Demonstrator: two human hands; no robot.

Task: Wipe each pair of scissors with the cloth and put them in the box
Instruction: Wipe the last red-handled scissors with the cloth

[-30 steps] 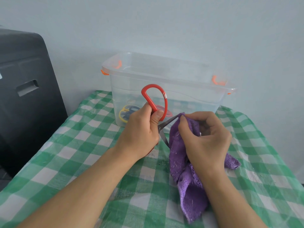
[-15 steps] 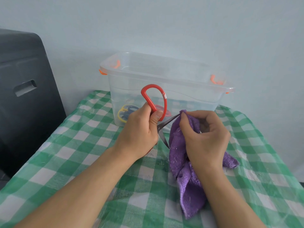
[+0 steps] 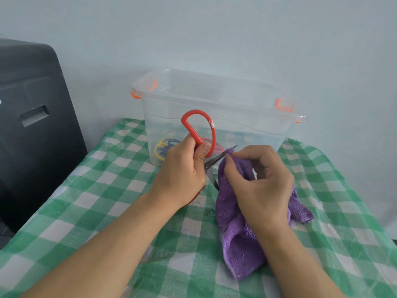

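The left hand (image 3: 182, 171) grips the red-handled scissors (image 3: 200, 134) by the handle, fingers curled round it and the thumb laid against the large red loop, which stands up above the fist. The blades are parted: one points up and to the right toward the box, its tip showing past the cloth, and the other angles down behind the cloth's left edge. The right hand (image 3: 261, 183) pinches the purple cloth (image 3: 238, 237) between thumb and forefinger around the upper blade, the other fingers curled; the rest of the cloth hangs down and lies rumpled on the near right of the surface (image 3: 96, 190), which is covered with a green and white checked covering. Just beyond the hands stands the clear plastic box (image 3: 247, 117) with orange clips at its rim, set against the pale wall. Through its wall, more scissors (image 3: 165, 147) with yellow, blue and red handles lie on its bottom at the left. A black object (image 3: 32, 125) with a recessed grip stands at the far left beside the surface.
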